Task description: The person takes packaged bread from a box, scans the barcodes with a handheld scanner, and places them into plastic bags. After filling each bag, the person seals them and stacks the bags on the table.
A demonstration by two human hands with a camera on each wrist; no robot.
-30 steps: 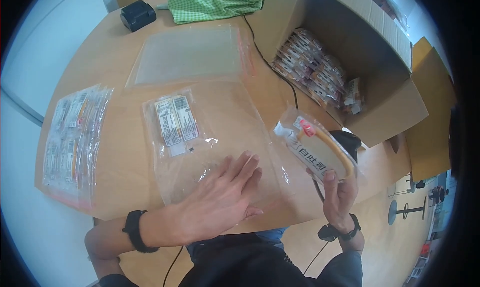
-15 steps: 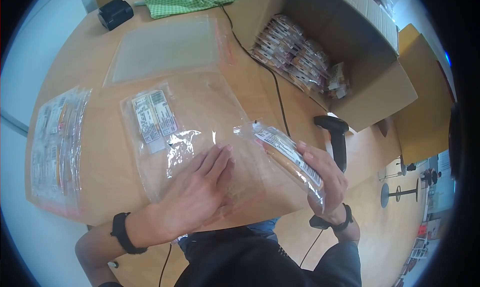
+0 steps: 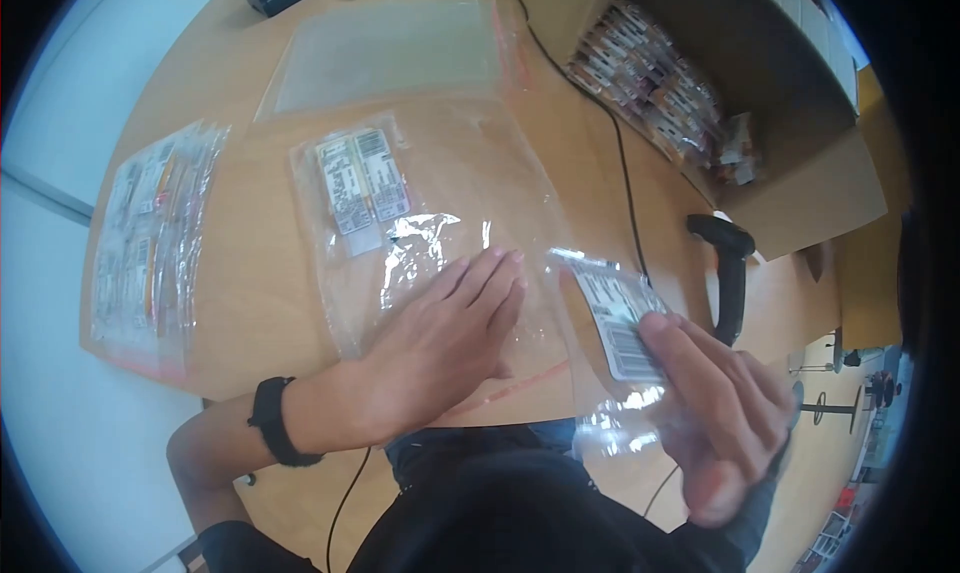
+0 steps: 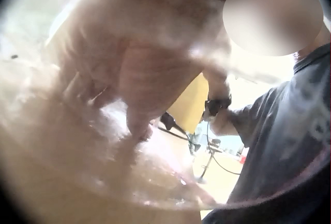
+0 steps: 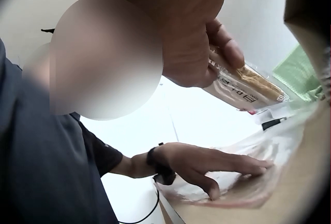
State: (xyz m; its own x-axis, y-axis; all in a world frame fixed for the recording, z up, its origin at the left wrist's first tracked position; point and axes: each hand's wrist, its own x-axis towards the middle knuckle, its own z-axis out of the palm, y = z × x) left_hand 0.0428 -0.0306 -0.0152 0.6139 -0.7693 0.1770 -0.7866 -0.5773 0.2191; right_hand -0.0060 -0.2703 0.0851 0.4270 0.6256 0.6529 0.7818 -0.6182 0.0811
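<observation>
My left hand (image 3: 440,358) lies palm down, fingers straight, on a large clear plastic bag (image 3: 480,173) spread on the table. Near the bag's far left part, packaged bread (image 3: 362,183) lies with two barcode labels facing up. To the right, my right hand (image 3: 725,403) pinches a clear packet of bread (image 3: 615,323) between thumb and fingers, label side up and tilted. The right wrist view shows the underside of that bread packet (image 5: 248,87), with its printed front and the brown crust, below my right hand (image 5: 201,53).
Filled bags (image 3: 150,253) are stacked at the left table edge. Flat clear bags (image 3: 390,53) lie at the back. A cardboard box (image 3: 810,173) on the right holds many bread packets (image 3: 660,83). A barcode scanner (image 3: 730,273) stands beside a black cable (image 3: 625,163).
The right hand has turned the bread packet from its printed front to its label side and drawn it nearer the body. The left hand stays on the bag. The head view has shifted.
</observation>
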